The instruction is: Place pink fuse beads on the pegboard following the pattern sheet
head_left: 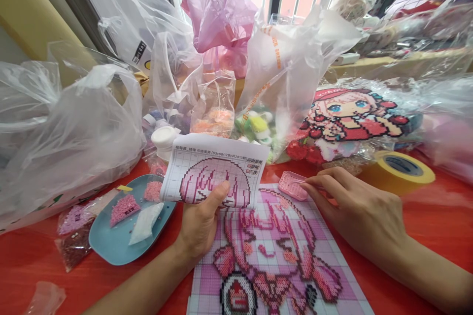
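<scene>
A folded paper pattern with a pixel drawing is pinched in my left hand, thumb on top. Under and in front of it lies a pegboard with a pink-haired bead figure. My right hand has its fingertips closed on thin tweezers, whose tip reaches over a small pink bead tray at the board's top edge.
A blue plate with bead bags sits at the left, more bead bags beside it. Yellow tape and a finished bead picture are at the right. Plastic bags line the back, near a white jar.
</scene>
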`<state>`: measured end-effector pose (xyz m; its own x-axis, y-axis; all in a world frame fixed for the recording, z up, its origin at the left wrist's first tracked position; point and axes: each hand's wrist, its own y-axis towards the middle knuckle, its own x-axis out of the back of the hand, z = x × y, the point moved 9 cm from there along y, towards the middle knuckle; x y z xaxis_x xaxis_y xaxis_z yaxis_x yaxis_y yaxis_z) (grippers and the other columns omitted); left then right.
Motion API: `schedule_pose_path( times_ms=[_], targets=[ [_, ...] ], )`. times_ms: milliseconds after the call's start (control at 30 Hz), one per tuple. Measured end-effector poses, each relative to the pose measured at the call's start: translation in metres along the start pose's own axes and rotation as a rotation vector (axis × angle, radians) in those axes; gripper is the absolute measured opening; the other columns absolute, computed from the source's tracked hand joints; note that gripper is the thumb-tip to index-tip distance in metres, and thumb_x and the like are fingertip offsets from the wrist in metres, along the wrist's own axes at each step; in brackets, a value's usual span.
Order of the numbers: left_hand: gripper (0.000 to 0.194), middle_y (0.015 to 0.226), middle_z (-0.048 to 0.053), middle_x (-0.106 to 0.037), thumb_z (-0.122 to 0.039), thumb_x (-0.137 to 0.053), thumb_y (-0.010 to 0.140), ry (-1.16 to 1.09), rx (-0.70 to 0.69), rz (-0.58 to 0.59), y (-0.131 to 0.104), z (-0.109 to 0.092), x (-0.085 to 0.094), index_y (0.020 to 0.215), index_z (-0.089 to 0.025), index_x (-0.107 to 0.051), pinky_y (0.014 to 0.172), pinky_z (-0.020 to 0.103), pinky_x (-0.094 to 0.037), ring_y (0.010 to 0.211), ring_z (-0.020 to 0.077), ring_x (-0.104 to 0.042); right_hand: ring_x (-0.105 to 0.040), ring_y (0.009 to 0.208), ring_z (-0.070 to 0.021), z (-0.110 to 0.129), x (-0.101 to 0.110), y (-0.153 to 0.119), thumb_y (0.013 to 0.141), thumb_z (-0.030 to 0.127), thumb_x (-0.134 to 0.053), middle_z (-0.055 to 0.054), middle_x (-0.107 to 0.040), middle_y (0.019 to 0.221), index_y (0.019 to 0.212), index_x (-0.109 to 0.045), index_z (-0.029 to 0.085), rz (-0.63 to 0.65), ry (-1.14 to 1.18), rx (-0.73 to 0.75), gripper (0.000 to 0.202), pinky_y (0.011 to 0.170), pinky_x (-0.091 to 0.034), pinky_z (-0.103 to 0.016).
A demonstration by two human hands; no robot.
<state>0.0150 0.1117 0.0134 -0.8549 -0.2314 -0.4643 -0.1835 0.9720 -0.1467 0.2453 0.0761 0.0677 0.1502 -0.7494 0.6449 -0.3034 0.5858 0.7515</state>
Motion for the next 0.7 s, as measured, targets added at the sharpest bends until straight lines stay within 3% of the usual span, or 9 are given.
schedule_pose_path(
  times_ms=[333, 700],
  targets=[
    [0.072, 0.116, 0.001, -0.073, -0.025, -0.089, 0.059, 0.011, -0.016, 0.005, 0.001, -0.002, -0.002, 0.126, -0.026, -0.061, 0.105, 0.042, -0.045, 0.112, 0.0258, -0.064, -0.059, 0.057, -0.0057, 0.020, 0.016, 0.002, 0.094, 0.027, -0.060, 0.002, -0.067, 0.076, 0.084, -0.066, 0.018, -0.016, 0.280, 0.042, 0.015, 0.052, -0.037, -0.021],
    [0.066, 0.115, 0.000, -0.074, -0.019, -0.087, 0.058, 0.015, -0.018, -0.002, 0.001, 0.000, -0.002, 0.120, -0.026, -0.066, 0.104, 0.041, -0.046, 0.112, 0.0266, -0.064, -0.061, 0.064, -0.0065, 0.035, 0.017, -0.003, 0.095, 0.023, -0.058, 0.001, -0.064, 0.080, 0.089, -0.062, 0.020, 0.042, 0.415, 0.065, 0.008, 0.056, -0.040, -0.021]
  ],
)
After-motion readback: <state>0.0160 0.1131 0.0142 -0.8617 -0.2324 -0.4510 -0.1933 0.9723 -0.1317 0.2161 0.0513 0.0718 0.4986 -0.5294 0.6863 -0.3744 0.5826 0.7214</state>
